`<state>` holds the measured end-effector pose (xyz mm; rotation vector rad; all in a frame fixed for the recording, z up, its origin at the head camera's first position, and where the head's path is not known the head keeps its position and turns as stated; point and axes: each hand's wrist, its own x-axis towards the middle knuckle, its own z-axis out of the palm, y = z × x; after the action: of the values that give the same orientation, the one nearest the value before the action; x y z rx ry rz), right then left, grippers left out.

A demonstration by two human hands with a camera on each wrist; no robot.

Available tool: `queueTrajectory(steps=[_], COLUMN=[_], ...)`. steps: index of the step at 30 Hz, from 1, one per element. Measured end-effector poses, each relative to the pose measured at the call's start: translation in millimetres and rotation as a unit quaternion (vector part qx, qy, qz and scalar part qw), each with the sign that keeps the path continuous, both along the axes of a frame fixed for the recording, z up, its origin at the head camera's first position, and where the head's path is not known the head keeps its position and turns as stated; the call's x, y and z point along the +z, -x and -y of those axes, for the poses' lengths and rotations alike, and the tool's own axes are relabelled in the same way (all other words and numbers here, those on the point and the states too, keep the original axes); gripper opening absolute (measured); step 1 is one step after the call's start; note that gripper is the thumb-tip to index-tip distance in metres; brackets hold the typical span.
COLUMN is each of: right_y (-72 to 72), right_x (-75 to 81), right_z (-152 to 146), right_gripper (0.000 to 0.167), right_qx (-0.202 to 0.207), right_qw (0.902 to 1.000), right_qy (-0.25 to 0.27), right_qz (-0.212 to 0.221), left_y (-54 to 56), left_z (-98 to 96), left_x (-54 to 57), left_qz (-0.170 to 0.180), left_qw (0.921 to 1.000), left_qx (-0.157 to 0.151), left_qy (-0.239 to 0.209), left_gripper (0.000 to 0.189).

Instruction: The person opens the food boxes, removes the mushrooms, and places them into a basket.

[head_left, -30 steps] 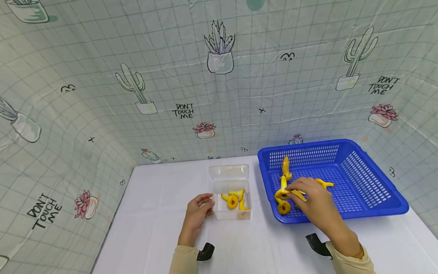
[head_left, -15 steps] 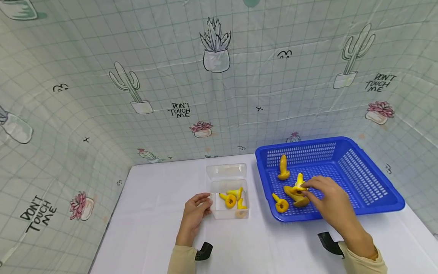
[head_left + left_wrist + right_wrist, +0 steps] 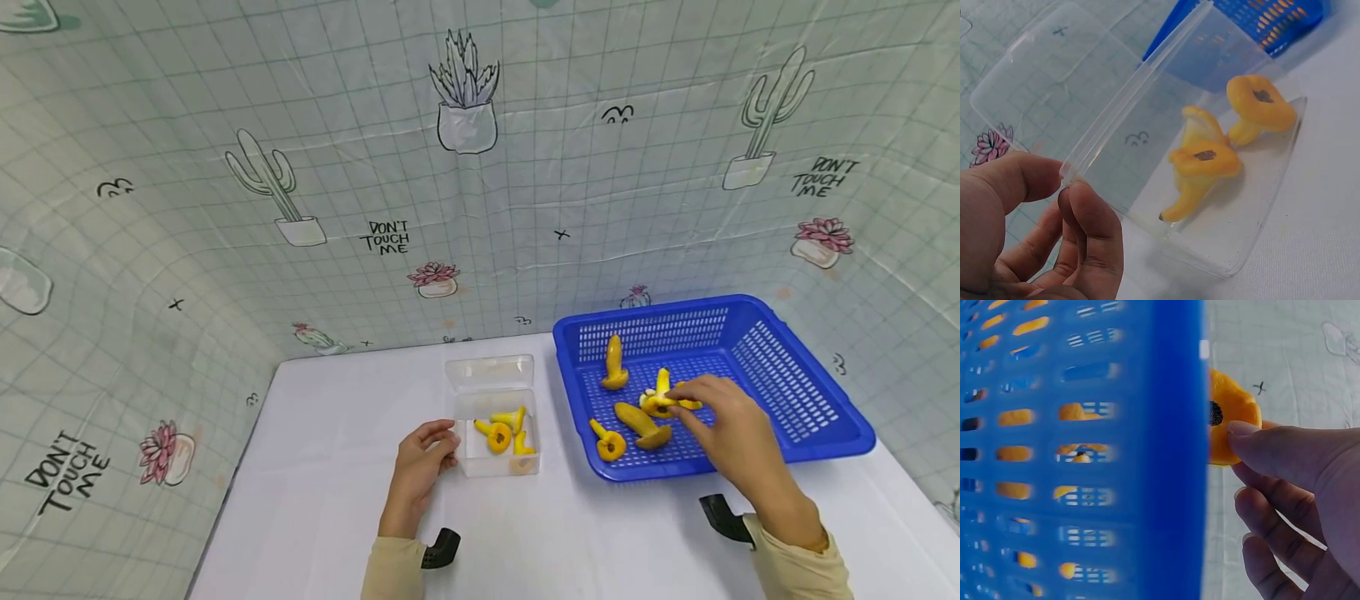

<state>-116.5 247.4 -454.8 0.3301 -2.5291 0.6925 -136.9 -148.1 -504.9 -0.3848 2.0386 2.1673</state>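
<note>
My left hand (image 3: 422, 463) pinches the rim of a clear plastic box (image 3: 1207, 265) between thumb and forefinger. Inside it lie three yellow toy mushrooms (image 3: 1210, 165), and its hinged lid (image 3: 490, 369) stands open at the back. Over the blue basket (image 3: 840, 446), my right hand (image 3: 731, 425) pinches another yellow mushroom (image 3: 1232, 419) by its cap, stem pointing up in the head view. Below and left of that hand, a darker yellow mushroom (image 3: 637, 423) and a small one (image 3: 611, 444) lie in the basket. The basket wall covers part of the held mushroom in the right wrist view.
A further mushroom (image 3: 614, 364) lies near the basket's back left corner, and one (image 3: 690, 398) is partly hidden behind my right fingers. White cloth (image 3: 322, 483) covers the table. A patterned curtain (image 3: 525, 167) rises behind it.
My right hand has moved rightward within the basket, carrying the pinched mushroom away from the left side, and now sits slightly right of the darker one. My left hand keeps its hold on the box.
</note>
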Motion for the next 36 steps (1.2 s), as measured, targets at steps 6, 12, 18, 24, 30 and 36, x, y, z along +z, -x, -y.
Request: queueTrajectory(steps=[6,12,18,24,30,36], right_y=[7.3,15.0,14.1,14.2,14.5,20.6], right_x=[5.5,8.3,8.2,6.2,7.8,8.0], right_z=[4.7,12.9,31.9,65.9,98.3,122.5], right_gripper=[0.028,0.029,0.028,0.033,0.031,0.027], right_qx=[0.019,0.050,0.086,0.147,0.181,0.197], right_qw=[0.9998,0.9983,0.9957,0.9889,0.9832,0.9791], right_qy=[-0.004,-0.018,-0.016,-0.017,-0.023,-0.038], right_qz=[0.008,0.023,0.033,-0.009,-0.003,0.035], left_y=[-0.3,0.5,0.5,0.2,-0.4,-0.2], left_z=[0.6,0.2,0.6,1.3,1.3,1.6], left_x=[-0.3,-2.1,-2.2,-1.4,-1.6,-3.6], left_qz=[-0.004,-0.004,-0.003,-0.004,-0.007,-0.012], left_qw=[1.0000,0.9999,1.0000,0.9999,0.9999,0.9998], left_qx=[-0.002,-0.004,-0.003,0.001,-0.001,-0.005], left_qy=[-0.004,-0.008,-0.009,-0.009,-0.010,-0.014], left_gripper=[0.037,0.036,0.036,0.035,0.036,0.037])
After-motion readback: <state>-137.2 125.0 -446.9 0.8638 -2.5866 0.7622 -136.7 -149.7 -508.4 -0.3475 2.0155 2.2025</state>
